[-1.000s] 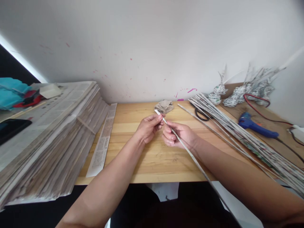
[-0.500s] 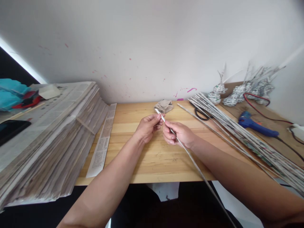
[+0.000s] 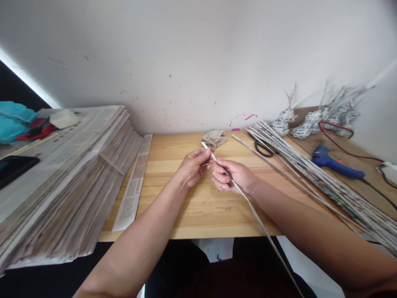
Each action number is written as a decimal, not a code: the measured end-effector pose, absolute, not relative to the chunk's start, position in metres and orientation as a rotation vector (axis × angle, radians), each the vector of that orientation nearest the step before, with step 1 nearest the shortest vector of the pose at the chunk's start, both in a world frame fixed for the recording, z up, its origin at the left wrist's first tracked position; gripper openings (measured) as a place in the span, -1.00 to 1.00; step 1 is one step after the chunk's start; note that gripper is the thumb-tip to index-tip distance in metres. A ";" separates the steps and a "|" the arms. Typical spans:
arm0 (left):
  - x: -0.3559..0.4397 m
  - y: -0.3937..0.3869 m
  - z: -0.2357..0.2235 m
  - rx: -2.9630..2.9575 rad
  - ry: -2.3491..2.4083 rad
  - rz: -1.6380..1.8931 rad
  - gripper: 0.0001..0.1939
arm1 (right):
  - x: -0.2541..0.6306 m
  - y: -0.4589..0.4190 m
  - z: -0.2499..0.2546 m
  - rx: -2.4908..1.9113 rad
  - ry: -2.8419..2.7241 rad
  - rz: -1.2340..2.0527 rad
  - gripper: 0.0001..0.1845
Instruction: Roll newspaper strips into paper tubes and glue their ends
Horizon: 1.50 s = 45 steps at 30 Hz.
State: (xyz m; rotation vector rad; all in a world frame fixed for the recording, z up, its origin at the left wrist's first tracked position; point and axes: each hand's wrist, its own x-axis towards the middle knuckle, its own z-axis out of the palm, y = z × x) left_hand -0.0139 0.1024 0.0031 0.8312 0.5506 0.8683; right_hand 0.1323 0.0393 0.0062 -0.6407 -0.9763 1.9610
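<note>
Both hands meet over the middle of the wooden table (image 3: 186, 215). My left hand (image 3: 194, 165) pinches the upper end of a long thin rolled paper stick (image 3: 254, 211), its fingers closed round it. My right hand (image 3: 231, 176) is closed on the same stick just below. The stick runs from near the hands down past the table's front edge toward the lower right. Its white tip pokes out above my left fingers.
A tall stack of newspapers (image 3: 62, 174) fills the left, with a paper strip (image 3: 133, 186) beside it. A bundle of rolled paper sticks (image 3: 313, 178) lies at the right, over black scissors (image 3: 262, 149). A blue glue gun (image 3: 335, 163), woven paper pieces (image 3: 322, 120) and a crumpled cloth (image 3: 215, 138) sit farther back.
The stick's lower end has swung slightly left and down. Both hands stay closed on it at almost the same place.
</note>
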 end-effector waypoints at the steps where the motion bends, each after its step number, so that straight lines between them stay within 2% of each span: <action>1: -0.014 0.102 0.003 0.825 0.526 0.862 -0.66 | 0.133 0.039 0.008 -0.607 -0.946 2.002 -0.56; 5: -0.015 0.102 0.003 0.826 0.463 0.831 -0.66 | 0.134 0.038 0.012 -0.569 -0.901 2.052 -0.57; 9: -0.016 0.102 0.004 0.855 0.475 0.809 -0.59 | 0.132 0.039 0.011 -0.652 -0.933 1.957 -0.59; 14: -0.015 0.101 0.006 0.864 0.526 0.820 -0.61 | 0.129 0.040 0.004 -0.764 -0.990 1.841 -0.57; 21: -0.015 0.102 0.003 0.907 0.608 0.820 -0.63 | 0.128 0.039 -0.001 -1.114 -1.221 1.523 -0.43; 24: -0.014 0.103 0.002 0.911 0.632 0.854 -0.64 | 0.129 0.039 0.000 -1.156 -1.234 1.509 -0.40; 28: -0.014 0.102 0.003 0.893 0.624 0.867 -0.64 | 0.130 0.040 0.002 -1.125 -1.172 1.550 -0.42; 45: -0.013 0.100 0.004 0.899 0.666 0.917 -0.67 | 0.126 0.039 0.001 -1.186 -1.231 1.341 -0.48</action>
